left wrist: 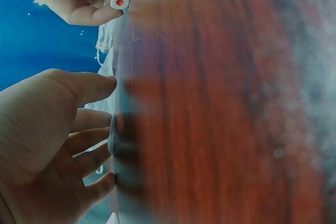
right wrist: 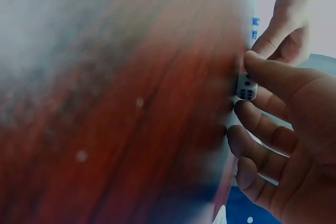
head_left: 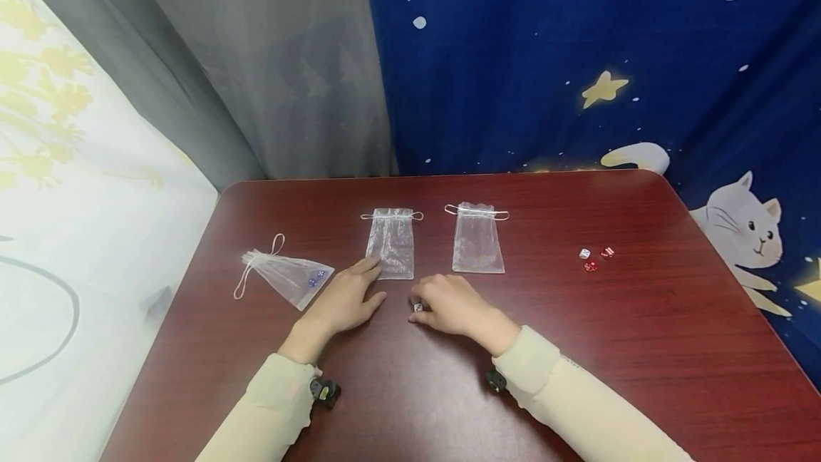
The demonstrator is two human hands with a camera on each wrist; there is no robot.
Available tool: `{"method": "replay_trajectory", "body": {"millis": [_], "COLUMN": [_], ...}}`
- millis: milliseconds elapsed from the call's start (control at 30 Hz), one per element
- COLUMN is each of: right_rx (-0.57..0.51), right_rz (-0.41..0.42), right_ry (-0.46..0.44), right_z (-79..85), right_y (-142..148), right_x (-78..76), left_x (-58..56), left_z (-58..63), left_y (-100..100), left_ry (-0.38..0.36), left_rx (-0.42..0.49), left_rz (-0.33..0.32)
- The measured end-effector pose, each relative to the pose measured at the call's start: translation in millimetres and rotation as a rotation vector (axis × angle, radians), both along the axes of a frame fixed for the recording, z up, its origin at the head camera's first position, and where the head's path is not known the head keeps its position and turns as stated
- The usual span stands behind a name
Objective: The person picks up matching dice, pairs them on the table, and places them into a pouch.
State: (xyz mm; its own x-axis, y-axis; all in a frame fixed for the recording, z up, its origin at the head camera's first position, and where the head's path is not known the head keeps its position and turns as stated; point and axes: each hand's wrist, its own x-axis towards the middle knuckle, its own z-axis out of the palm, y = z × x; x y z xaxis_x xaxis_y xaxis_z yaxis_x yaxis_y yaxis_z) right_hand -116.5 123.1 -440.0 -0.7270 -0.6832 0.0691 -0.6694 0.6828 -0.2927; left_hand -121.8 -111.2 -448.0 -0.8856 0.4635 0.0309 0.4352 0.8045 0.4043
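Observation:
My right hand (head_left: 452, 305) pinches a white die (right wrist: 247, 87) between thumb and fingers, low over the table just below the middle mesh bag. One red pip shows on this die in the left wrist view, and black pips in the right wrist view. My left hand (head_left: 346, 298) rests with its fingers spread and straight, the fingertips at the lower left corner of the middle bag (head_left: 394, 244). That bag is sheer white, lies flat, and has its drawstring loops out to both sides.
A second flat mesh bag (head_left: 478, 241) lies right of the middle one. Left of my left hand is a gathered mesh bag (head_left: 285, 273) with blue dice (head_left: 317, 278) inside. Toward the right lie a white die (head_left: 585, 253) and two red dice (head_left: 591, 266). Curtains (head_left: 513, 55) hang behind the table.

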Motion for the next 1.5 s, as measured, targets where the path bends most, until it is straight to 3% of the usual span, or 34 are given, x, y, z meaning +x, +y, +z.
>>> {"method": "replay_trajectory", "body": {"millis": [300, 1500], "right_rx": [-0.102, -0.148], "right_rz": [-0.048, -0.266], "right_ry": [-0.008, 0.078], "right_z": [2.9, -1.5], "right_y": [12.9, 102.9], "right_x": [-2.3, -15.9], "left_x": [-0.5, 0.4], "left_z": [-1.6, 0.0], "left_y": [0.5, 1.4], "left_ry": [0.003, 0.007], "left_rx": [-0.008, 0.007], "left_rz": [-0.001, -0.009]}}
